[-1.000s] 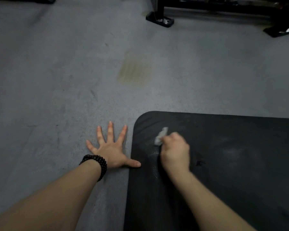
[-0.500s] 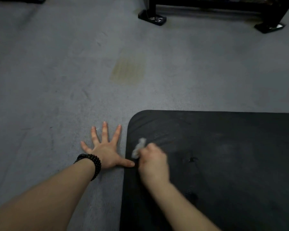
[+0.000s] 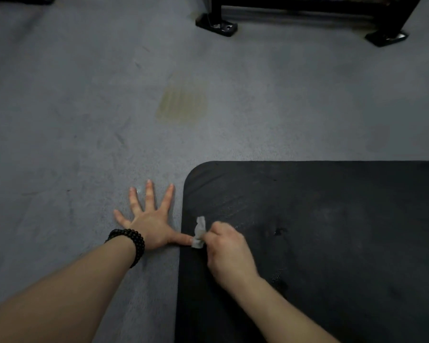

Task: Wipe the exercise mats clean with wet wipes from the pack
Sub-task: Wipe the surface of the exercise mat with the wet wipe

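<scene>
Black mat lies on the grey floor; right hand pinches a crumpled wipe at its edge, left hand spread flat on the floor.

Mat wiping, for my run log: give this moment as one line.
right hand grips wipe at mat left edge | left hand flat on floor

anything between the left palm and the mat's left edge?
Only bare grey floor; head view shows the left hand flat beside the mat, thumb tip reaching the wipe held by the right hand.
</scene>
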